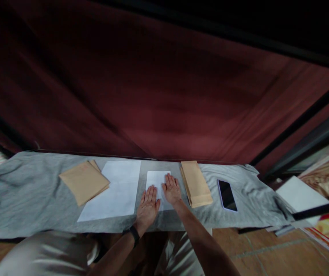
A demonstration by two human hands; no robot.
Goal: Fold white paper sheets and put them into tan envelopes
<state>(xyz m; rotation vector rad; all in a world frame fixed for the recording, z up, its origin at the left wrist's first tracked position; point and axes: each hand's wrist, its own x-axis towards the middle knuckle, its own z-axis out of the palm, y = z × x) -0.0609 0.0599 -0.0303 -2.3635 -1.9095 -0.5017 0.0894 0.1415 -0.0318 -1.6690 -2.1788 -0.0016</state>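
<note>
A narrow white sheet of paper [157, 178] lies on the grey cloth in front of me, and both my hands rest on it. My left hand [148, 207] is flat on its left side, fingers stretched out and pointing away from me. Farther up, my right hand [172, 189] lies palm down on the right side, its fingers also straight. To the left spreads a larger white sheet [118, 195], partly under some brown paper envelopes [85, 182]. Just right of my right hand is a stack of folded brown paper bags [196, 184].
A smartphone [227, 195] with a dark screen lies right of the bags. Grey cloth [32, 191] covers the long bench. Behind it hangs a dark red fabric wall [164, 107]. At the far right are a white board [302, 193] and a dark bar [322, 210].
</note>
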